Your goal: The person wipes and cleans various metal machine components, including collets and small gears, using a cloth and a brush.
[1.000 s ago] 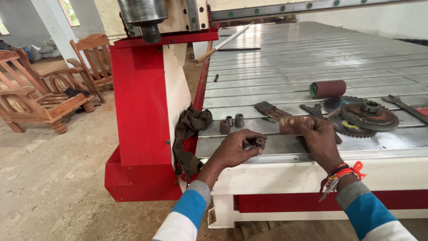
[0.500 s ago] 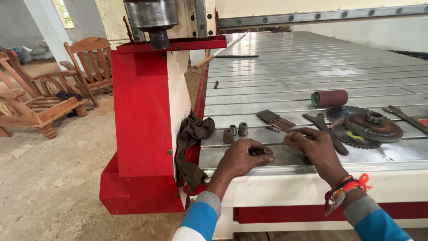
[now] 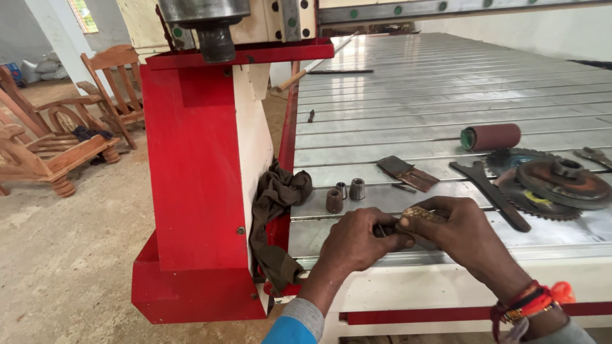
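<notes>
Both hands meet at 6 o'clock on the front edge of the slotted machine bed (image 3: 446,83). Left hand (image 3: 358,241) is curled, fingers pinching a small dark metal part (image 3: 382,230); right hand (image 3: 460,230) pinches a short brass-coloured piece (image 3: 417,213) against it. Three collets (image 3: 345,193) stand just at 12 o'clock of the hands. One wrench (image 3: 491,193), two saw blades (image 3: 547,185), one sandpaper roll (image 3: 491,137) at 2 o'clock. One rag (image 3: 275,223) hangs at 9 o'clock.

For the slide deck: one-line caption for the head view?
Left hand and right hand pinch a small part over the slotted metal bed.
</notes>
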